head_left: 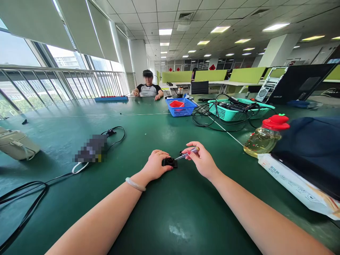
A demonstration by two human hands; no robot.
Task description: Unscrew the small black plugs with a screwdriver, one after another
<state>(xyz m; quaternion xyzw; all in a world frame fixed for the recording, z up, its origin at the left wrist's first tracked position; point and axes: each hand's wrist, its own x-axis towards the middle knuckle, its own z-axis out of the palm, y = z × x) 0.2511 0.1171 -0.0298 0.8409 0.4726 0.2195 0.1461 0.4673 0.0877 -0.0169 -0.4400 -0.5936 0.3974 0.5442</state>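
Observation:
On the green table, my left hand (157,165) is closed around a small black block-shaped part (170,162), pressing it to the surface. What exactly this part is, I cannot make out. My right hand (203,160) pinches the clear handle of a screwdriver (191,151). The screwdriver slants down to the left, with its shaft reaching the top of the black part. Whether the tip sits in a screw is too small to tell. A small dark bit shows beside the shaft, near my right fingers.
A blue basket (181,110) with a red tray and a teal basket (231,114) of cables stand ahead. At right are a red-capped bottle (261,140) and a wipes pack (294,184). A black cable (23,191) lies left. A person (147,86) sits across the table.

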